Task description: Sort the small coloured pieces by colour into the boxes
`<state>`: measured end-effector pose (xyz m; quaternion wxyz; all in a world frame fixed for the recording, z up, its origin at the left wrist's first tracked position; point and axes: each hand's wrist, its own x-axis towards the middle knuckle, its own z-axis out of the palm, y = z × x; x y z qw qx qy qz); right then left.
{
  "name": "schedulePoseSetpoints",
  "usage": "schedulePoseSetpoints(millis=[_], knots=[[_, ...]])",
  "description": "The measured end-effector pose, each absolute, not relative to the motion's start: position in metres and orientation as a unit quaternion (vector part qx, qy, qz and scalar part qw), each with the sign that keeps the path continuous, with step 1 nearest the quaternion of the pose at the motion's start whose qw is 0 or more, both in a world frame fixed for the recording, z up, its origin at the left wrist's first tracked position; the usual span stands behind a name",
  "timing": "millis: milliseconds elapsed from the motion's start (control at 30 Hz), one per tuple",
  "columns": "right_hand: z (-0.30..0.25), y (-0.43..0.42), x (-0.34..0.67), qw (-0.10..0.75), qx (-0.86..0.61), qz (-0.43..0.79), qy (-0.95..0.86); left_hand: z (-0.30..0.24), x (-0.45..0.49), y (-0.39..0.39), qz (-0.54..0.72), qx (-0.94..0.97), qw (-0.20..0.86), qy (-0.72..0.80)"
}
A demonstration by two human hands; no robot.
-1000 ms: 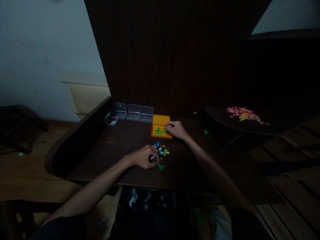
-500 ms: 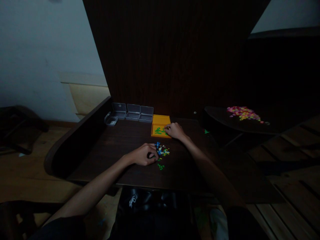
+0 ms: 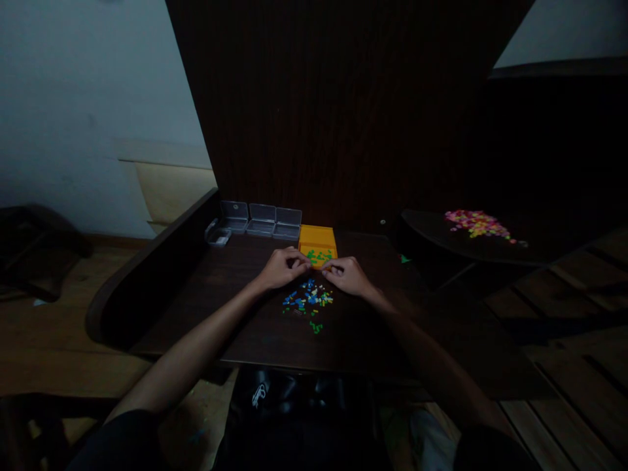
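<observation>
An orange-yellow box (image 3: 317,234) lies open on the dark table, with small green pieces (image 3: 318,255) scattered in its front half. My left hand (image 3: 284,268) is at the box's front left corner, thumb and fingers pinched together. At the front right corner is my right hand (image 3: 349,276), its fingertips also closed in a pinch. Whatever either pinch holds is too small and dark to make out. Just in front of the hands lies a loose pile of tiny blue, white, yellow and green pieces (image 3: 309,297). A small green cluster (image 3: 316,326) lies nearer me.
Several clear plastic cases (image 3: 261,221) stand with lids raised at the table's back left. A raised wooden side panel (image 3: 147,268) borders the left. On a dark surface at the right sits a heap of pink and yellow pieces (image 3: 478,224).
My left hand has moved from the loose pile up to the box's left corner, uncovering more blue pieces. My right hand has drawn back from inside the box to its front right corner.
</observation>
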<state>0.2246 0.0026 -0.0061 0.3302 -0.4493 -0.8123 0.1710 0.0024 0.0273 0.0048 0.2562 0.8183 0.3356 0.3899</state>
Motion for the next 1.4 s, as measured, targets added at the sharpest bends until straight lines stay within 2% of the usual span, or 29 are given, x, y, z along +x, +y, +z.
schedulePoseSetpoints(millis=[233,600,1000,1167,1400], knots=[[-0.014,-0.04,0.219,0.263,-0.343,0.215,-0.876,0.0,0.018,0.056,0.433,0.787,0.22,0.38],[-0.019,-0.054,0.208,0.209,-0.307,0.184,-0.91,-0.006,0.038,0.084,0.312,0.816,0.19,0.448],[-0.022,-0.053,0.206,0.239,-0.304,0.203,-0.9,-0.015,0.035,0.087,0.263,0.831,0.212,0.442],[-0.019,-0.05,0.208,0.27,-0.318,0.226,-0.88,-0.007,0.032,0.082,0.293,0.835,0.19,0.425],[-0.012,-0.035,0.218,0.358,-0.411,0.179,-0.819,0.01,0.02,0.046,0.358,0.845,0.157,0.365]])
